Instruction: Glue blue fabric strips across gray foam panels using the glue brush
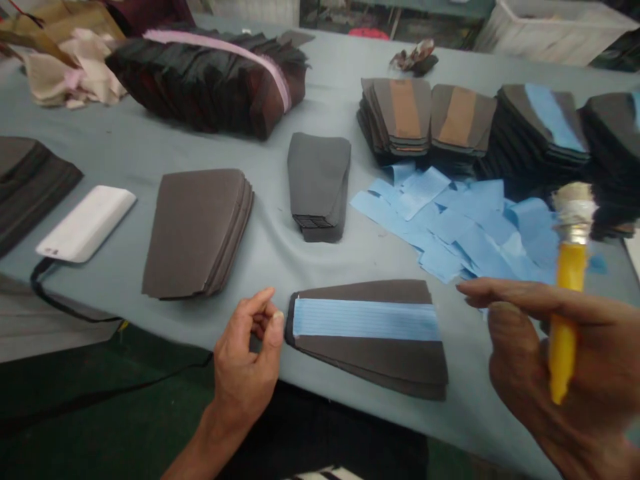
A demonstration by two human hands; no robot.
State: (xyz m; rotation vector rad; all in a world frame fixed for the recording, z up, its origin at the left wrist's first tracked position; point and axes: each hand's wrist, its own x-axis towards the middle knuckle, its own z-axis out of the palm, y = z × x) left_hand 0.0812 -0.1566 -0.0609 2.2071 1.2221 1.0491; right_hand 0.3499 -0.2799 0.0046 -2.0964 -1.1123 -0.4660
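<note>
A tapered stack of dark grey fabric pieces (380,363) lies in front of me, with a blue strip (367,320) lengthwise across its top. Just off the narrow left end of that stack is my left hand (250,347), fingers loosely curled, thumb and forefinger apart, nothing held. My right hand (590,360), to the right of the stack, grips a yellow-handled brush (570,280), bristles up, with forefinger and thumb pointing left above the table. Behind the stack is a loose heap of blue strips (470,223).
Dark piles with brown strips (405,110) and blue strips (555,117) stand at back right. Further left are a small grey stack (320,180), a larger brown-grey stack (195,230), a white power bank (87,223) with a black cable, and a tied dark bundle (210,83).
</note>
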